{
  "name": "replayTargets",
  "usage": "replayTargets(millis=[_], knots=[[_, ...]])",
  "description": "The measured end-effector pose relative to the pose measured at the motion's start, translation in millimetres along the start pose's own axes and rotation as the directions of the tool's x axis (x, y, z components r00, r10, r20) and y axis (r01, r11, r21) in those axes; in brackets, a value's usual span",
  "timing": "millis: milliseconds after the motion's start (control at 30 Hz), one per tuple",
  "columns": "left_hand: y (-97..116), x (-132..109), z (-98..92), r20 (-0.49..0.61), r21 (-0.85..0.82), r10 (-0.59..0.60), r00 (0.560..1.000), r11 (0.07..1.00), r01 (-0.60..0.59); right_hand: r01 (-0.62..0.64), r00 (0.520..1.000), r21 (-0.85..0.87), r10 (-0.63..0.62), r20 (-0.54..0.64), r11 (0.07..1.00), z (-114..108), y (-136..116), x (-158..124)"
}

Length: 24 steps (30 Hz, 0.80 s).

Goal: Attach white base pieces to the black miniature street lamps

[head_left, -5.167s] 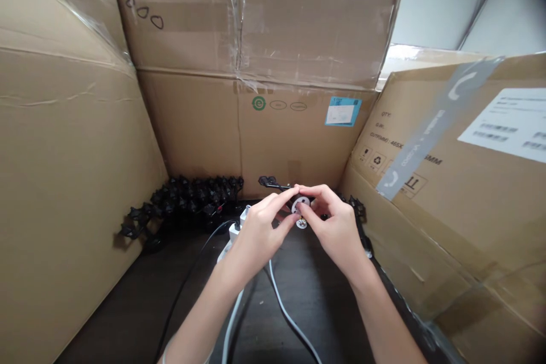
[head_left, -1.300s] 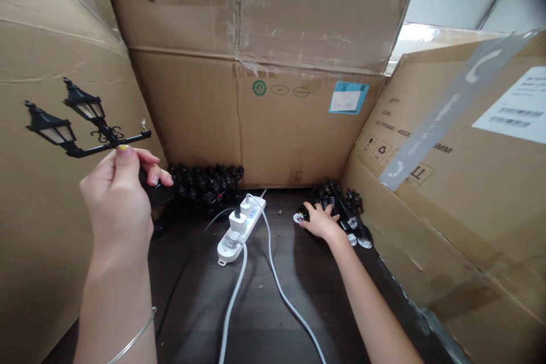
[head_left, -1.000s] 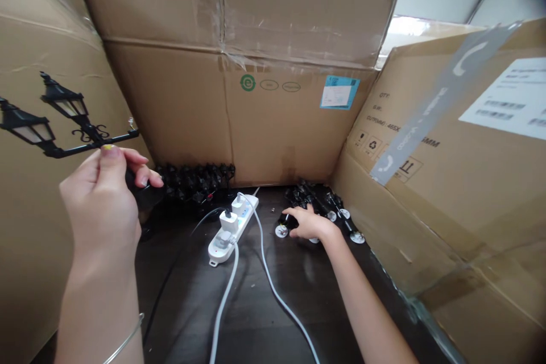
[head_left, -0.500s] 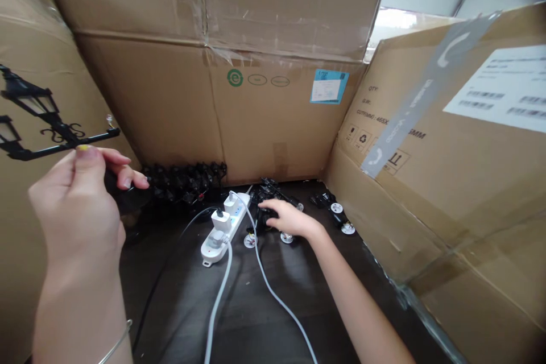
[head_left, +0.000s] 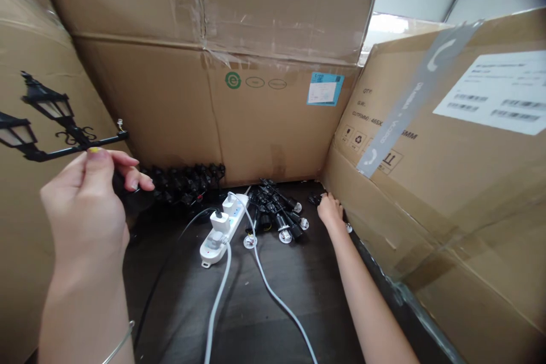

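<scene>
My left hand (head_left: pixel 96 193) is closed round a black miniature street lamp (head_left: pixel 79 139), held up at the left. Two lantern heads show on it, and its third arm ends in a bare small bulb. At the far right, my right hand (head_left: pixel 331 209) reaches down over black lamp parts (head_left: pixel 314 199) beside the carton wall. Its fingers are partly hidden, so I cannot tell whether they grip anything. A heap of black lamp pieces with round white ends (head_left: pixel 275 210) lies between my hands.
A white power strip (head_left: pixel 230 222) with plugs and white cables lies mid-floor. More black lantern pieces (head_left: pixel 183 182) are stacked at the back left. Cardboard cartons (head_left: pixel 264 125) wall the back and left, and a taped carton (head_left: pixel 426 182) stands right.
My right hand has moved right, from above the middle heap to the parts by the right carton. My left hand still holds the street lamp, shifted slightly right in view.
</scene>
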State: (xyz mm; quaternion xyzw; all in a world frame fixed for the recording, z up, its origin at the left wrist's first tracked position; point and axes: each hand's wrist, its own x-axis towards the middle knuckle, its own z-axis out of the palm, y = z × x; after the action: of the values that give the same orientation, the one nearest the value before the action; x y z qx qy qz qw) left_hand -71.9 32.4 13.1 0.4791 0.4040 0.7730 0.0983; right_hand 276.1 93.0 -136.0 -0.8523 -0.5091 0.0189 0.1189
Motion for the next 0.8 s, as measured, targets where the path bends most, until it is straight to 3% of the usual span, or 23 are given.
replayTargets(millis=[300,533,667,800], knots=[[-0.8,0.2,4.3,0.029,-0.023,-0.002,1.000,1.000,0.003,-0.078,0.997,0.024,0.077,0.024,0.997,-1.2,0.8,4.3],[0.5,-1.7,6.6,0.032,-0.033,-0.004,0.999,0.999,0.005,-0.141,0.989,0.271,0.125,0.076,0.952,-3.5,2.6,5.9],[1.3,-1.1,6.1,0.034,-0.043,0.008,0.999,0.999,-0.006,-0.090,0.996,0.503,0.088,0.028,0.859,-22.5,1.5,7.2],[1.2,-4.3,9.9,0.078,-0.027,-0.013,0.997,1.000,0.015,0.067,0.993,0.772,-0.115,0.008,0.633,-58.0,-4.6,1.7]])
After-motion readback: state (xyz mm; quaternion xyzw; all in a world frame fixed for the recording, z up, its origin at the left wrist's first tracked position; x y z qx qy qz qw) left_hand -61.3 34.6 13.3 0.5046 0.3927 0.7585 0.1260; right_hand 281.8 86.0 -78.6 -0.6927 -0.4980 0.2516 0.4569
